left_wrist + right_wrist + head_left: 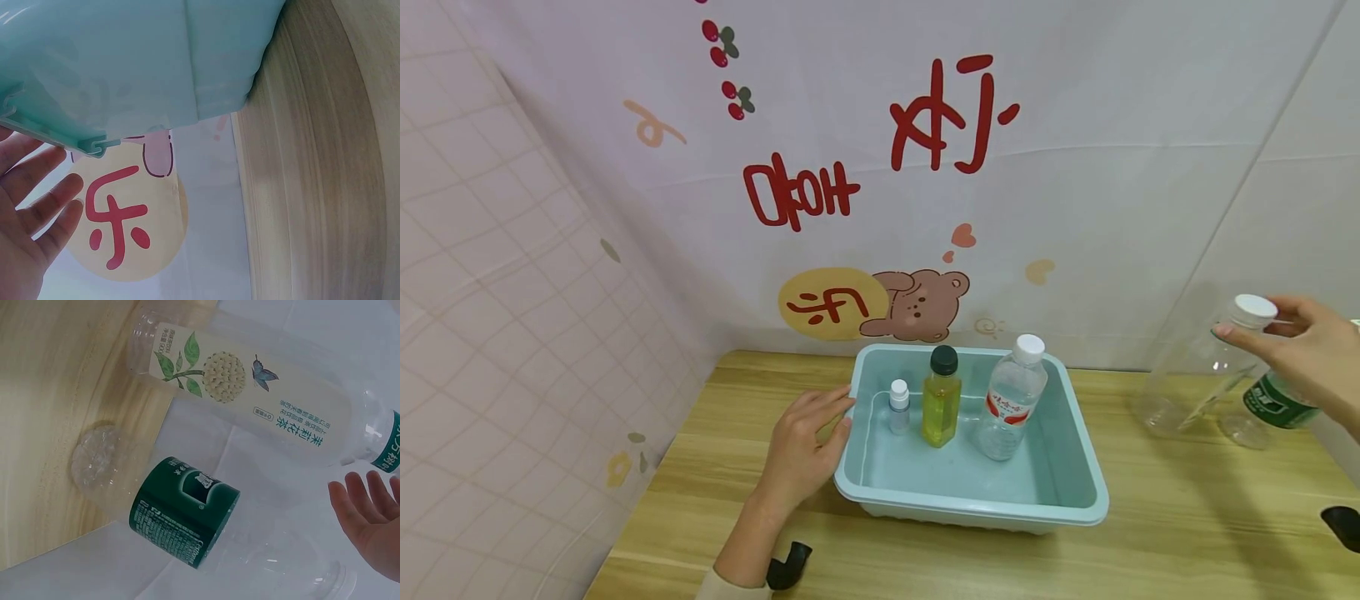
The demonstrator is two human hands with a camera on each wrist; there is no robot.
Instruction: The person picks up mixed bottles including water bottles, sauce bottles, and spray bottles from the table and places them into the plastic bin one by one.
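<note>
Three capped plastic bottles (942, 408) stand in your pale-blue plastic tub (970, 504), your left hand (805, 446) spread against its left rim; two clear labelled bottles (250, 394) remain far right, your right hand (1311, 346) by one's neck, grip unclear.

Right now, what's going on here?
A person's left grip rests at the left rim of a blue tub. Their right grip is at the neck of a tall bottle; can't tell if closed. A green-labelled bottle stands alongside. The tub holds a white-capped small bottle, a yellow bottle and a red-labelled bottle.
</note>
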